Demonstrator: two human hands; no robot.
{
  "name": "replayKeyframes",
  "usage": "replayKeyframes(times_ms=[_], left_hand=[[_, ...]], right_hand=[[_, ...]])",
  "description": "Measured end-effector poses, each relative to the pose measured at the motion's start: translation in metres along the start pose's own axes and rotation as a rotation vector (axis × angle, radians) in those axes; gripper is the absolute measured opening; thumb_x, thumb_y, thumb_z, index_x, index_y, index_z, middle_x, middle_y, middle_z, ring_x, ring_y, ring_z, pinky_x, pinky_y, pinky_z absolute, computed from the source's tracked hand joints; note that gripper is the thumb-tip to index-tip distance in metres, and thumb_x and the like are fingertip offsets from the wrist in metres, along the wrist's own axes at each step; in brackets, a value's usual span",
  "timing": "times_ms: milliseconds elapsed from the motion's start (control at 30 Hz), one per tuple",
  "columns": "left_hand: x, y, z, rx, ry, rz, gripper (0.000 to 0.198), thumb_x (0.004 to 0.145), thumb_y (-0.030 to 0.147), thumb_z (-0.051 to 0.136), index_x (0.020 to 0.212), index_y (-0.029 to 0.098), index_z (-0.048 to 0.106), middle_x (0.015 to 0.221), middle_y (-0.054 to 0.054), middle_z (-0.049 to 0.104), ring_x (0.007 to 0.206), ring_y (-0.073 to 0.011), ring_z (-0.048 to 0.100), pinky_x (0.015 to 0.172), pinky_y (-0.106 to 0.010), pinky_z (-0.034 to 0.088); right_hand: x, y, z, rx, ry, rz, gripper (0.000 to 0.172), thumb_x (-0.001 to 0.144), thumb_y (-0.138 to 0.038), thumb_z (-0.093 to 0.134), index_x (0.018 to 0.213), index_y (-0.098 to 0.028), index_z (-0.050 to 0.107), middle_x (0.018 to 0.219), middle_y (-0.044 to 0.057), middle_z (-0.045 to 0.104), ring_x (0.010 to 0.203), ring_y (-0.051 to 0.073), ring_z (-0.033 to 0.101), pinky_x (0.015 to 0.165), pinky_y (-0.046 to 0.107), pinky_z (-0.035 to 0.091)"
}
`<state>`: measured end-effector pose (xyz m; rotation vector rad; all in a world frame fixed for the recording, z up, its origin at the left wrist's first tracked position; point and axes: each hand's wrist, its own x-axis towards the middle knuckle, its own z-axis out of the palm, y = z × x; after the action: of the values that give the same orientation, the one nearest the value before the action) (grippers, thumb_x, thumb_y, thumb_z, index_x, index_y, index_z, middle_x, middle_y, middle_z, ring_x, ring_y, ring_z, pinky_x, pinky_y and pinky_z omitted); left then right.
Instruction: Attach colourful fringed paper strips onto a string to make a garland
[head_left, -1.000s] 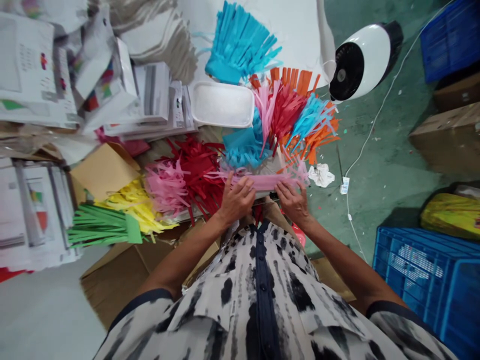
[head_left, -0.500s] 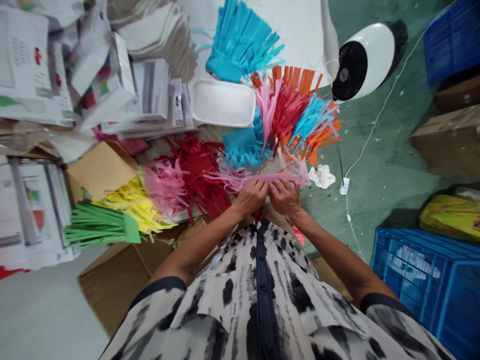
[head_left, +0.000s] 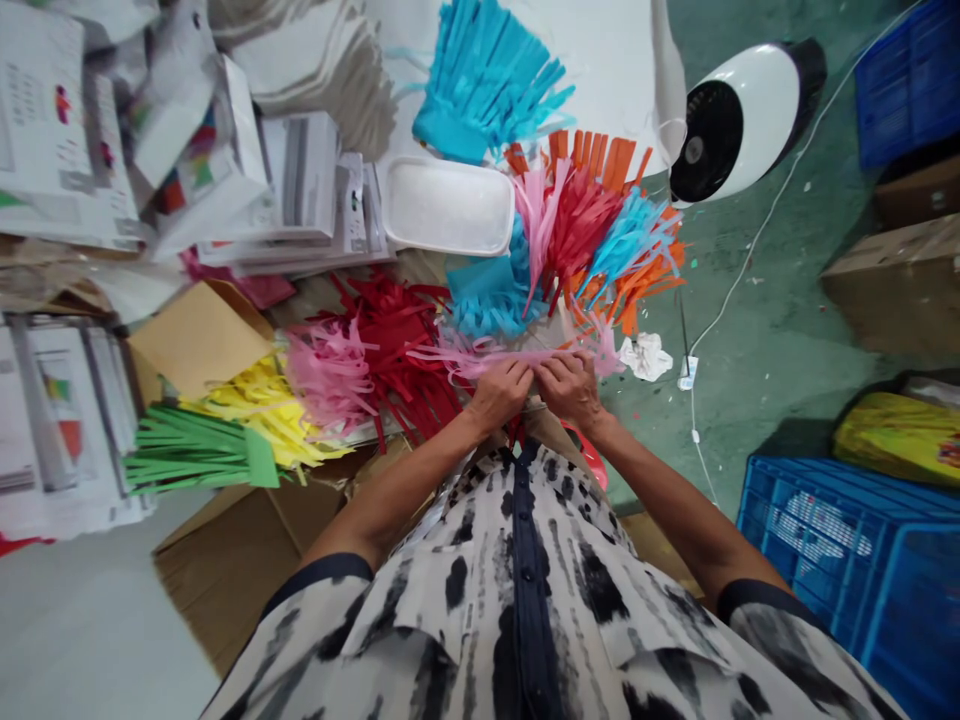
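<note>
A pink tissue-paper tassel [head_left: 480, 358] stretches sideways in front of me, its fringe spread out at both ends. My left hand [head_left: 501, 392] is closed on its middle, fingertips pinching the paper. Right beside it, my right hand [head_left: 568, 388] pinches the same twisted strip, the two thumbs nearly touching. Left of the hands lie red fringed paper [head_left: 409, 350] and a pink fringed bunch [head_left: 330, 365]. Just beyond the hands sits blue fringed paper [head_left: 491, 295]. Farther up are red strips [head_left: 581, 225], orange fringe [head_left: 634, 285] and a large blue fringed sheet [head_left: 484, 80].
A white plastic tub [head_left: 450, 207] stands beyond the papers. Yellow fringe [head_left: 255, 410], green fringe [head_left: 202, 450] and stacked printed packs [head_left: 300, 180] are on the left. On the right are a white fan [head_left: 750, 120], its cord [head_left: 742, 270], crumpled tissue [head_left: 645, 357] and a blue crate [head_left: 840, 560].
My right hand has shifted slightly left and its fingers have curled closer to the left hand. Both hands keep their pinch on the pink tassel; the view has moved a little.
</note>
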<state>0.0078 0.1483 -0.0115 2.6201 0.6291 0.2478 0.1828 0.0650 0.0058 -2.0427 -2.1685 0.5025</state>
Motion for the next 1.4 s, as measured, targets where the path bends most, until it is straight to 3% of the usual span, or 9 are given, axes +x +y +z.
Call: replayKeyframes(times_ms=[233, 367, 600, 767, 1267, 1400], left_hand=[[-0.016, -0.015, -0.009, -0.042, 0.022, -0.038, 0.034, 0.109, 0.024, 0.037, 0.105, 0.018, 0.070, 0.114, -0.015, 0.074, 0.112, -0.0239, 0.067, 0.101, -0.043, 0.055], [-0.016, -0.018, -0.016, -0.017, -0.022, -0.077, 0.029, 0.109, 0.023, 0.041, 0.104, 0.019, 0.069, 0.112, -0.014, 0.074, 0.108, -0.0243, 0.067, 0.096, -0.041, 0.053], [-0.004, -0.018, -0.030, 0.017, -0.024, -0.326, 0.027, 0.109, 0.034, 0.048, 0.103, 0.019, 0.069, 0.102, -0.011, 0.075, 0.105, -0.0291, 0.064, 0.087, -0.042, 0.046], [0.001, -0.020, -0.031, 0.056, -0.016, -0.425, 0.017, 0.103, 0.032, 0.058, 0.099, 0.020, 0.069, 0.101, -0.012, 0.073, 0.105, -0.0322, 0.062, 0.082, -0.044, 0.044], [0.001, -0.023, -0.029, 0.059, -0.019, -0.445, 0.012, 0.098, 0.031, 0.065, 0.096, 0.019, 0.069, 0.100, -0.011, 0.073, 0.104, -0.0312, 0.062, 0.084, -0.043, 0.043], [0.002, -0.019, -0.024, 0.099, 0.016, -0.341, 0.024, 0.103, 0.026, 0.057, 0.122, 0.019, 0.070, 0.119, -0.015, 0.074, 0.116, -0.0319, 0.063, 0.094, -0.047, 0.047]], right_hand=[[-0.014, 0.015, -0.009, -0.009, -0.017, 0.075, 0.031, 0.109, -0.020, 0.047, 0.116, -0.025, 0.076, 0.120, 0.008, 0.079, 0.118, 0.024, 0.060, 0.103, 0.042, 0.023], [-0.012, 0.015, -0.018, 0.017, -0.015, 0.173, 0.029, 0.109, -0.030, 0.048, 0.104, -0.023, 0.076, 0.112, 0.009, 0.080, 0.114, 0.026, 0.060, 0.099, 0.042, 0.025], [0.007, 0.012, -0.020, 0.018, -0.060, 0.342, 0.030, 0.108, -0.035, 0.049, 0.104, -0.019, 0.074, 0.108, 0.013, 0.077, 0.108, 0.030, 0.058, 0.090, 0.041, 0.028], [0.013, 0.010, -0.017, -0.030, -0.088, 0.378, 0.029, 0.106, -0.036, 0.052, 0.106, -0.016, 0.073, 0.108, 0.015, 0.076, 0.107, 0.033, 0.057, 0.089, 0.042, 0.029], [0.015, 0.010, -0.011, -0.126, -0.067, 0.383, 0.034, 0.108, -0.040, 0.049, 0.103, -0.015, 0.072, 0.107, 0.015, 0.075, 0.106, 0.032, 0.057, 0.088, 0.042, 0.031], [0.016, 0.008, -0.007, -0.154, -0.047, 0.385, 0.033, 0.108, -0.039, 0.049, 0.103, -0.014, 0.071, 0.105, 0.016, 0.074, 0.105, 0.032, 0.056, 0.087, 0.043, 0.031]])
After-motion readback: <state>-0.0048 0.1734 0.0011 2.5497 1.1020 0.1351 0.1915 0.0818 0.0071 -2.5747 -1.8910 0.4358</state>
